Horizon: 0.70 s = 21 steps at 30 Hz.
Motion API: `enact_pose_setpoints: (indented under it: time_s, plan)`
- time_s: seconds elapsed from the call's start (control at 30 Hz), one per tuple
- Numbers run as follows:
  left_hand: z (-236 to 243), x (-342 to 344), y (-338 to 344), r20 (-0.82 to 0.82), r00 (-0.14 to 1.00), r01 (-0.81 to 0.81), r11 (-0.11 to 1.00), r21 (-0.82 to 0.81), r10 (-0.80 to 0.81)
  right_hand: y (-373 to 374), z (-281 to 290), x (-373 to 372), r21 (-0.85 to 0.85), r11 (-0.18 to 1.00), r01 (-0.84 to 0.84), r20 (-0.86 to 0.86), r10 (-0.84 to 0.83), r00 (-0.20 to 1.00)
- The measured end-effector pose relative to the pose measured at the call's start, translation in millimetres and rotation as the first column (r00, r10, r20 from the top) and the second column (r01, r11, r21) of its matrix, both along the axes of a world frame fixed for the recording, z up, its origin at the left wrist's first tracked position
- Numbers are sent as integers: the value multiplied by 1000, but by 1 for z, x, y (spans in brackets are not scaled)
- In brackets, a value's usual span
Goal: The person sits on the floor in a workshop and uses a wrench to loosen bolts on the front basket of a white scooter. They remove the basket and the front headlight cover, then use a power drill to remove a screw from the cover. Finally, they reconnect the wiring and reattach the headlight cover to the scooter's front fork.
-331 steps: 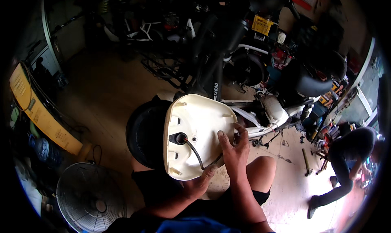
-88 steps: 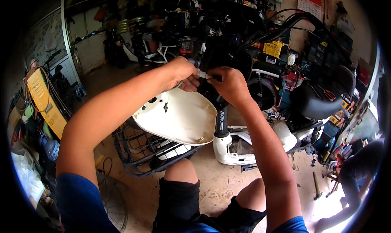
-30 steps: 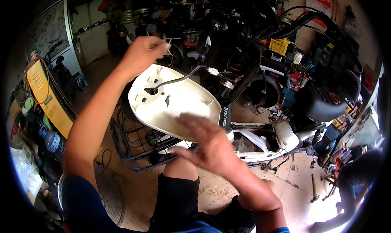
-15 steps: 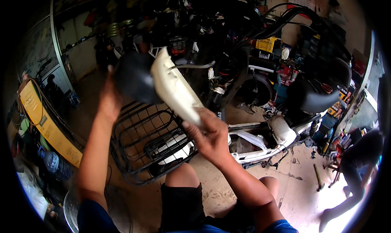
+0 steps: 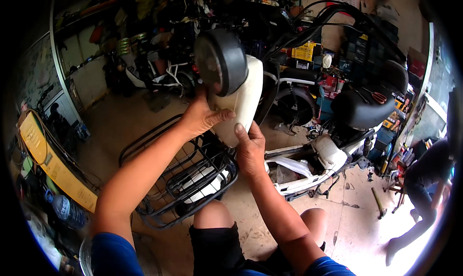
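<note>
A white front panel of a scooter (image 5: pixel 248 95) with a round black headlight (image 5: pixel 231 61) at its top is held up in front of me. My left hand (image 5: pixel 205 118) grips its left side below the headlight, the thumb lying across the white surface. Lower down, my right hand (image 5: pixel 251 153) is closed on the right edge, thumb on the near face. Behind and below the panel stands the partly stripped scooter, with a black wire basket (image 5: pixel 169 184) and a white floor section (image 5: pixel 301 182). The fingers behind the panel are hidden.
To the right is the scooter's black seat (image 5: pixel 361 112), with red-handled pliers or scissors (image 5: pixel 378 98) on it. A hammer-like tool (image 5: pixel 378 202) lies on the floor near another person's leg (image 5: pixel 417 218). At the left stand a long yellow panel (image 5: pixel 55 162) and a water bottle (image 5: pixel 67 211).
The panel and headlight have swung upright and moved to the right. My left hand has shifted from the headlight's side down onto the panel; my right hand still holds the lower end.
</note>
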<state>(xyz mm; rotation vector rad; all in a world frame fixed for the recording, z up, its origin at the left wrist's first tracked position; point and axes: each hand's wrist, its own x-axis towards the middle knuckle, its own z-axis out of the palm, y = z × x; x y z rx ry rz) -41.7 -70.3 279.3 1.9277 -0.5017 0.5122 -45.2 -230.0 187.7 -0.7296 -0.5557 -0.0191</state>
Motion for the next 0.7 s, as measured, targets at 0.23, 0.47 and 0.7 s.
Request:
enact_pose_setpoints:
  time_s: [0.23, 0.47, 0.7]
  plan:
    - [-15, 13, -15, 82, 988, 136, 985, -101, -128, -7, -4, 3, -122, 989, 80, 77, -71, 994]
    - [-23, 21, -9, 86, 996, 48, 986, -158, -35, -8, 1, 8, -258, 941, 219, 198, -171, 965]
    - [-4, 11, -14, 152, 987, 89, 955, -283, -47, -38, 24, 3, -634, 529, 564, 473, -312, 824]
